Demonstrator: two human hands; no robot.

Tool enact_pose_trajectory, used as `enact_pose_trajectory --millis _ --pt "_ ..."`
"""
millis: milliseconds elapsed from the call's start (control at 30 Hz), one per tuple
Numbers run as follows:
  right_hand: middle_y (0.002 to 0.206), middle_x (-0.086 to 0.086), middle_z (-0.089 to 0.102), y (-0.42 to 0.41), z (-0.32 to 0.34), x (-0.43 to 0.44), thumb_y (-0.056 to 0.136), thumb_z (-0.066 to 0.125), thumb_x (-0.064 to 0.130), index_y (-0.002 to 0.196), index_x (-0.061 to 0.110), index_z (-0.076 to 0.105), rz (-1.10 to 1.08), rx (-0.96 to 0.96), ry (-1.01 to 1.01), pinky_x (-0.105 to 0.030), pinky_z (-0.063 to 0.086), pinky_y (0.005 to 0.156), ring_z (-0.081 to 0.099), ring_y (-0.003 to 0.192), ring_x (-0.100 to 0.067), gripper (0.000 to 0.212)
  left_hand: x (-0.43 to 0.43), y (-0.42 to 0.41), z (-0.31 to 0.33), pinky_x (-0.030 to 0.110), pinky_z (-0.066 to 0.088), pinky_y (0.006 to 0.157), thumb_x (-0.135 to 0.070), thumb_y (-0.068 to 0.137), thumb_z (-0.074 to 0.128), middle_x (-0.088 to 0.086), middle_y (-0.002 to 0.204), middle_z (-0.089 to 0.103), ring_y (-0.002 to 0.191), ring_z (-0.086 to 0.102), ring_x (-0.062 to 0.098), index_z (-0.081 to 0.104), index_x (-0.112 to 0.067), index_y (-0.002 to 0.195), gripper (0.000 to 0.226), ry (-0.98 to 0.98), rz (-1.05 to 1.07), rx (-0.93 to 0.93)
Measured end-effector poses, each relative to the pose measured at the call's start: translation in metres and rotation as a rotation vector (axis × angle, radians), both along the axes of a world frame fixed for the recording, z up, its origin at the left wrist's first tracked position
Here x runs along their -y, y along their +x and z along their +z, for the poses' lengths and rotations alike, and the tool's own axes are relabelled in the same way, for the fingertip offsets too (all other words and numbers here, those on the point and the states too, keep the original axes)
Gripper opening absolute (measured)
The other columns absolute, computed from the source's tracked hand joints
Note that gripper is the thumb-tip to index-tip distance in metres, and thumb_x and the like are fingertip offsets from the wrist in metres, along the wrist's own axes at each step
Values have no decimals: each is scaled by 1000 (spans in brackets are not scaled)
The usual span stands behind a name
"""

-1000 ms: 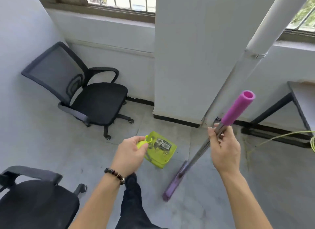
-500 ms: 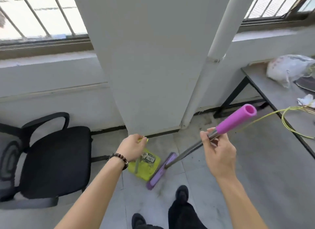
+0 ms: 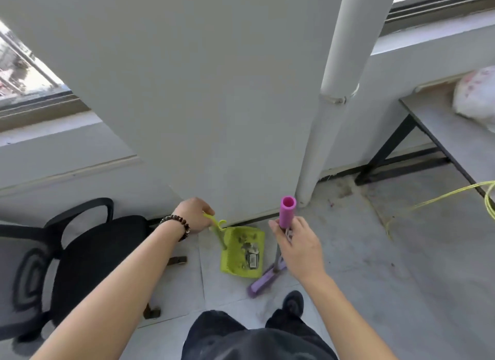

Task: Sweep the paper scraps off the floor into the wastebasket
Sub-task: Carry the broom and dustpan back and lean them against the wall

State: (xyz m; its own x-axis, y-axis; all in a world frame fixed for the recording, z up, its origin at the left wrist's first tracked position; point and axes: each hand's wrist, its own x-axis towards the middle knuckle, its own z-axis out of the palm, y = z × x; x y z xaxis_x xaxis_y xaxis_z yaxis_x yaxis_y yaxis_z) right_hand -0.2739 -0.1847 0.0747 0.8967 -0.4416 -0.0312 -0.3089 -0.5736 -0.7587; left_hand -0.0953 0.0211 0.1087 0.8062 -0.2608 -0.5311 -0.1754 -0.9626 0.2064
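Note:
My left hand grips the top of the handle of a lime-green dustpan, which stands on the floor by the foot of a grey pillar. Scraps and dark debris lie inside the pan. My right hand holds a broom's metal shaft just below its pink foam grip. The purple broom head rests on the floor right of the dustpan. No wastebasket is in view.
A black office chair stands at the left. The grey pillar and a white pipe rise straight ahead. A grey table with a white plastic bag is at the right, with a yellow cable hanging off it.
The view has turned right and closer to the pillar. The broom has swung upright, its head now just right of the dustpan. Both hands keep their grips.

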Motion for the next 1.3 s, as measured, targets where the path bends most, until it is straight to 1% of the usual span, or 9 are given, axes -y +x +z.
enact_pose_trajectory --millis 133,367,467,600,767,933,1100,1200,1300 --pt "77 17 46 13 -2 3 94 47 56 84 35 47 0 -36 0 -22 35 60 49 68 -5 24 22 29 -17 28 47 99 -25 86 65 0 127 66 118 60 20 71 -21 118 33 44 -107 -18" --pt "81 16 53 34 -12 -16 94 48 57 86 33 51 -31 -105 52 -16 40 63 54 73 0 25 46 79 -41 30 44 98 -27 93 60 2 135 56 123 53 22 65 -21 122 30 -20 -226 -35" --pt "94 13 58 47 -17 -28 95 51 50 96 29 56 13 -143 14 -24 49 74 57 82 -4 22 40 95 -55 30 44 93 -25 96 55 4 134 57 121 54 25 61 -19 123 28 -153 -103 -55" --pt "98 5 61 84 -26 -37 95 47 53 99 21 56 62 -218 -44 -31 51 77 60 86 -12 33 20 115 -64 28 44 79 -21 95 58 10 125 60 111 59 29 45 -13 139 46 -328 203 -98" --pt "86 0 58 169 -34 -43 94 44 57 96 21 48 69 -312 -79 -41 53 69 61 78 -23 36 -17 137 -65 42 52 96 -27 93 61 8 132 59 110 62 31 40 -13 145 57 -511 465 -253" --pt "93 -4 58 240 -51 -50 96 42 56 103 14 54 76 -396 -122 -39 51 74 62 90 -28 44 -50 135 -65 35 47 96 -29 94 60 7 138 54 119 57 24 41 -15 145 56 -464 373 -100" --pt "100 -5 57 259 -55 -51 95 41 58 108 15 52 62 -480 -148 -41 51 79 60 96 -27 46 -70 143 -56 41 39 105 -34 95 56 7 147 41 135 40 27 35 -15 147 59 -335 183 120" --pt "116 -9 57 248 -48 -46 94 48 55 126 13 49 70 -456 -74 -41 51 87 59 107 -28 53 -67 150 -53 41 39 104 -35 95 56 7 146 42 134 39 28 39 -14 144 57 -303 175 140" --pt "138 -10 45 237 -11 -34 94 50 52 147 14 33 74 -357 -67 -39 47 97 54 120 -24 67 -67 149 -55 42 40 104 -36 95 55 9 145 41 134 38 30 38 -14 144 56 -260 136 147"
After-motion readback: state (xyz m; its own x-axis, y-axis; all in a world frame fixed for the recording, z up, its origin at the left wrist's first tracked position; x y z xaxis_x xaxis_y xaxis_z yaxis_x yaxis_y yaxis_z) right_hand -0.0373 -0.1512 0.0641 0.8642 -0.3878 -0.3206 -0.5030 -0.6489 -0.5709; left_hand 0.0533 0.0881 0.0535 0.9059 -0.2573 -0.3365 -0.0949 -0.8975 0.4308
